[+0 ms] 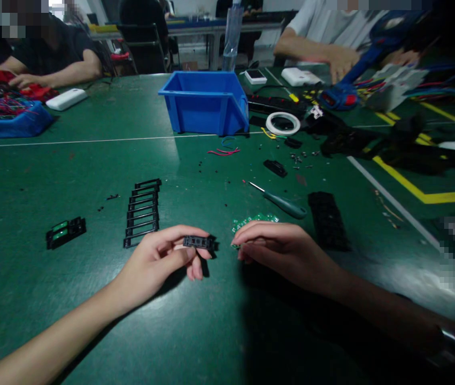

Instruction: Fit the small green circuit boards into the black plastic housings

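My left hand is closed on a small black plastic housing, pinched between thumb and fingers with its recessed face up. To its right, my right hand is closed in a pinch. A bit of a small green circuit board shows at its fingertips; most of it is hidden. Behind those fingers lie several more green circuit boards. A row of black plastic frames rests just beyond my left hand. Further left is a black housing with green boards in it.
A green-handled screwdriver and black parts lie beyond my right hand. Farther back are a blue bin, a roll of white tape, loose screws and a blue power drill. Other people sit across the table.
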`<state>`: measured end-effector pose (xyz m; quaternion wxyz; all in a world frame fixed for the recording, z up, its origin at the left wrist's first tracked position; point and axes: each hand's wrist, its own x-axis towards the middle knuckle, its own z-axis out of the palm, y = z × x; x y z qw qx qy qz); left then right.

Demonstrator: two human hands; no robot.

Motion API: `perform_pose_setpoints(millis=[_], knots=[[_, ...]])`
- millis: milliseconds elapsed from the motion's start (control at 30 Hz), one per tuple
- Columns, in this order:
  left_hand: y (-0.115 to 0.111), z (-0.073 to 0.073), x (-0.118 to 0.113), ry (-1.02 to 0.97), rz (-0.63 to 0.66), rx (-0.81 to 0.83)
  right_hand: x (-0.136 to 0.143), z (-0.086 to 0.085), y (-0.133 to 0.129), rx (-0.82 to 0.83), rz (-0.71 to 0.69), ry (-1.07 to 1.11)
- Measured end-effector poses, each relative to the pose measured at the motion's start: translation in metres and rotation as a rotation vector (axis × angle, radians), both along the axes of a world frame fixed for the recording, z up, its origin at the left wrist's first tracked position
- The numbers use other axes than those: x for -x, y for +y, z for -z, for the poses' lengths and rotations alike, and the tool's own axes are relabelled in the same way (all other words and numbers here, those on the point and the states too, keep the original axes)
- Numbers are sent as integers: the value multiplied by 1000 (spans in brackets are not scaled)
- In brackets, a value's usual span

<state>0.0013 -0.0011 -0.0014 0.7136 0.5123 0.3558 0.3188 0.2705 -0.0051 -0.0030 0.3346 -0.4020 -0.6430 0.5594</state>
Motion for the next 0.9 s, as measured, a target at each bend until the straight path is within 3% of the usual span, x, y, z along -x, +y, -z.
perform_pose_setpoints(millis=[900], knots=[[-1, -1, 0, 16, -12, -5, -1, 1, 0, 6, 3, 0]])
